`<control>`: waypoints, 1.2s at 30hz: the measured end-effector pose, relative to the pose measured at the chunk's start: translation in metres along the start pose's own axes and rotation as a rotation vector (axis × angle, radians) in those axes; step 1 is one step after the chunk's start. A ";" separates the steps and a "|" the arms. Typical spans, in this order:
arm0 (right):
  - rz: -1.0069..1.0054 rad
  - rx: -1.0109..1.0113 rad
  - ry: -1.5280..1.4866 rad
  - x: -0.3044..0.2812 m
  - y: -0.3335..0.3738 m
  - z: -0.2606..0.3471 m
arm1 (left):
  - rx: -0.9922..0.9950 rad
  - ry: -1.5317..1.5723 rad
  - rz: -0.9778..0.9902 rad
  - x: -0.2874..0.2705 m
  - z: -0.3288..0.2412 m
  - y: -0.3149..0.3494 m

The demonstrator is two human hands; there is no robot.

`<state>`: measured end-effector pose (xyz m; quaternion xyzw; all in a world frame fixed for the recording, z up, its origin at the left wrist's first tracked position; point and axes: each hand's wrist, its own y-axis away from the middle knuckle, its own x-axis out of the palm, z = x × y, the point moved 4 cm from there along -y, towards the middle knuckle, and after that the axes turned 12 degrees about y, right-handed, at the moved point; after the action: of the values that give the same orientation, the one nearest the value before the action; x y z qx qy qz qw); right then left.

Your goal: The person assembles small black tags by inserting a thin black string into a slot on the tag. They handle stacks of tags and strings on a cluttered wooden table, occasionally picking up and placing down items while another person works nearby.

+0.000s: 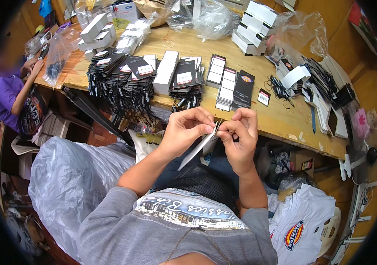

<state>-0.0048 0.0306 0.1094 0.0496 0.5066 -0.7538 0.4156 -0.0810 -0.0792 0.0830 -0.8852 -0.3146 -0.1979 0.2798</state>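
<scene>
Just off the table's near edge, my left hand (pixel 185 129) pinches a thin flat card tag (pixel 196 151) between thumb and fingers near its upper end. The tag hangs slanted and shows its pale side almost edge-on. At that same upper end, my right hand (pixel 242 140) is closed with thumb and fingertips together. Something small and dark pokes up between the two hands, too fine to make out. Beyond them lie a black card tag (pixel 243 87), a column of white-labelled tags (pixel 227 88) and a small white-labelled tag (pixel 264 96).
Heaps of black tags with strings (pixel 122 84) overhang the wooden table's (pixel 285 119) front edge. A long white box (pixel 166 73) stands among them. White boxes (pixel 255 28) are stacked at the back. A large plastic bag (pixel 75 185) fills the left side; another person (pixel 9 90) sits beyond.
</scene>
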 end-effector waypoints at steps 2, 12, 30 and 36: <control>0.083 0.108 -0.138 0.004 0.001 -0.001 | 0.068 -0.086 -0.074 0.001 0.003 0.003; 0.441 0.392 -0.354 -0.015 0.016 -0.031 | 0.150 -0.217 -0.091 -0.015 -0.020 0.015; 0.314 0.547 -1.084 -0.011 0.016 -0.034 | 0.029 -0.282 -0.030 0.005 -0.010 0.001; 0.193 0.565 -0.789 -0.020 0.017 -0.035 | 0.001 -0.337 -0.008 0.017 -0.004 0.003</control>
<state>0.0073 0.0682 0.0904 -0.0819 0.0798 -0.7811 0.6139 -0.0674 -0.0754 0.0941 -0.9045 -0.3606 -0.0477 0.2226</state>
